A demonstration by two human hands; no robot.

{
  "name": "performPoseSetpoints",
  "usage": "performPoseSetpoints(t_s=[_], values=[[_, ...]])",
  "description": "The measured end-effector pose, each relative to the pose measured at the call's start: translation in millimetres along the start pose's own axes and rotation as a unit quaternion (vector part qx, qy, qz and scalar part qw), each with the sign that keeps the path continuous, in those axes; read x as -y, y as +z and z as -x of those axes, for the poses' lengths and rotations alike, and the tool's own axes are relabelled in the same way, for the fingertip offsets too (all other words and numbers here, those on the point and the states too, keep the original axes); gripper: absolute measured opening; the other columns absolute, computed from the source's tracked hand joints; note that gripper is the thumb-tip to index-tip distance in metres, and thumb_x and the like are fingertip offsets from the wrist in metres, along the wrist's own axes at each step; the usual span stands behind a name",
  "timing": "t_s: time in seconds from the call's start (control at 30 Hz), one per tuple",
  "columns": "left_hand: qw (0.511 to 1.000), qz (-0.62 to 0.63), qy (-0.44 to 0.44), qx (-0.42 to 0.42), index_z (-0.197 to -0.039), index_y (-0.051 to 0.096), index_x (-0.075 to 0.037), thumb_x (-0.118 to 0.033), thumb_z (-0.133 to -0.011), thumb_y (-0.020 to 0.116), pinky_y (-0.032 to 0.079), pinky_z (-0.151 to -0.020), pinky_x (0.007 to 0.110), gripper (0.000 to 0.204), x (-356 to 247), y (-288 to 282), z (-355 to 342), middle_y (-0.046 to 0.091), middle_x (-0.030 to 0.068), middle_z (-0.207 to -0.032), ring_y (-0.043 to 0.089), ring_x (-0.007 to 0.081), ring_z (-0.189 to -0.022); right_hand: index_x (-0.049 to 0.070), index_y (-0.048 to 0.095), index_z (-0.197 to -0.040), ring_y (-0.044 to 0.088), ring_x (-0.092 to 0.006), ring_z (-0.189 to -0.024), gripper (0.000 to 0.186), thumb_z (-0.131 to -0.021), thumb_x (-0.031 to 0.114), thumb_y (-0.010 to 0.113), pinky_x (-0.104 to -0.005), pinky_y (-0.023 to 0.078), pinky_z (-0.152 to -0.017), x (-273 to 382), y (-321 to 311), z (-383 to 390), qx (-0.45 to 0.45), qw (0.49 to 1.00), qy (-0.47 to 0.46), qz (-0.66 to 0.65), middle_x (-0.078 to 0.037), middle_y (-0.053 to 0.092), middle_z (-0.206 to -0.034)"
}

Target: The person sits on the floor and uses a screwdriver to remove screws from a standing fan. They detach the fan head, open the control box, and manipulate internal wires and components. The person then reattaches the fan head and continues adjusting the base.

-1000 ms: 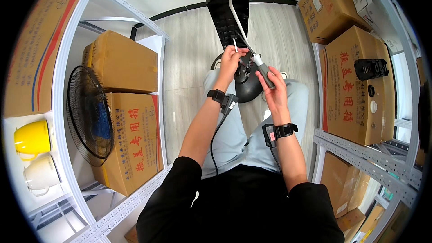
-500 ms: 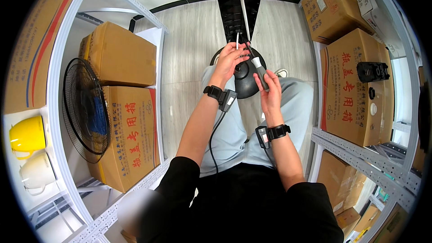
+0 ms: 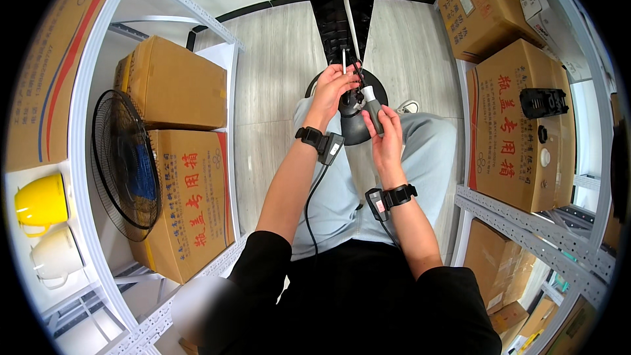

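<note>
A screwdriver with a grey handle and white collar is gripped in my right hand, its dark shaft pointing up toward the fingertips of my left hand. My left fingers are bent together at the narrow lower end of a black stand column; what they pinch is hidden. A white cable runs down the column, and a short white end shows just above the left fingers. Under both hands, between my legs, sits the round black base. The screwdriver's tip cannot be made out.
Shelving stands on both sides. On the left are cardboard boxes, a black wire fan guard, a yellow mug and a white mug. At right, a black plastic part and small pieces lie on a box.
My right hand has shifted left and a little lower with the screwdriver, whose handle now sits closer to the left hand. The left hand stays nearly in place.
</note>
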State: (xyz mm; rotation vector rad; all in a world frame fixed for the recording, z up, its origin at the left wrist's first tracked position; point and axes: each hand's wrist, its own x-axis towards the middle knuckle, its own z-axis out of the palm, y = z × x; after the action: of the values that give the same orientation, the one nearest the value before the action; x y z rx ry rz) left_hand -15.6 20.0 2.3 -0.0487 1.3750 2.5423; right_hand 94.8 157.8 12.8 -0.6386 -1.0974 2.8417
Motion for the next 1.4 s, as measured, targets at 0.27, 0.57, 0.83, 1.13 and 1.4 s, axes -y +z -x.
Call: performPoseSetpoints(t_s=[0.27,0.57,0.83,1.13,1.4], values=[[1.0,0.001,0.002,-0.006,-0.103,0.05,-0.005,-0.006,-0.091,0.057,0.051,-0.08,0.034,0.014,5,-3,-3,0.061,0.0158,-0.12,0.063,0.0231,-0.097,-0.001,0.042,-0.12,0.063,-0.0251,-0.099,0.028,-0.095,0.008,0.051,-0.0305,0.054,-0.086,-10,2,1,0.011,0.995,-0.062,0.079,-0.011,0.052,-0.111],[1.0,-0.012,0.004,-0.019,-0.105,0.048,-0.004,-0.004,-0.088,0.061,0.05,-0.075,0.031,0.021,9,-2,-3,0.065,0.0143,-0.105,0.063,0.0182,-0.085,0.0,0.047,-0.125,0.052,-0.0064,-0.059,0.038,-0.099,0.027,0.048,-0.0184,0.038,-0.044,-3,5,-3,0.184,0.956,0.224,-0.052,-0.007,0.058,-0.092],[1.0,-0.024,-0.008,-0.002,-0.107,0.048,-0.004,-0.002,-0.086,0.063,0.051,-0.079,0.034,0.025,4,1,-2,0.065,0.0171,-0.105,0.064,0.0208,-0.086,-0.002,0.053,-0.112,0.058,-0.01,-0.058,0.046,-0.09,0.039,0.061,-0.0265,0.044,-0.049,-27,11,-6,-0.016,0.727,-0.248,0.64,-0.008,0.062,-0.07],[1.0,-0.004,0.002,-0.001,-0.104,0.044,-0.003,-0.001,-0.084,0.065,0.052,-0.076,0.034,0.028,6,-2,-2,0.066,0.0167,-0.102,0.065,0.0212,-0.083,0.006,0.055,-0.118,0.061,-0.0082,-0.072,0.041,-0.099,0.041,0.044,-0.0191,0.044,-0.054,3,-10,-11,0.154,0.959,0.221,0.093,-0.006,0.066,-0.092],[1.0,-0.02,-0.02,-0.009,-0.105,0.043,-0.002,-0.004,-0.087,0.063,0.052,-0.076,0.034,0.027,3,2,-2,0.065,0.0204,-0.101,0.066,0.0228,-0.085,0.003,0.056,-0.114,0.059,-0.0066,-0.067,0.042,-0.096,0.042,0.052,-0.0192,0.041,-0.05,-14,5,1,0.032,0.955,0.081,0.283,-0.001,0.062,-0.081]])
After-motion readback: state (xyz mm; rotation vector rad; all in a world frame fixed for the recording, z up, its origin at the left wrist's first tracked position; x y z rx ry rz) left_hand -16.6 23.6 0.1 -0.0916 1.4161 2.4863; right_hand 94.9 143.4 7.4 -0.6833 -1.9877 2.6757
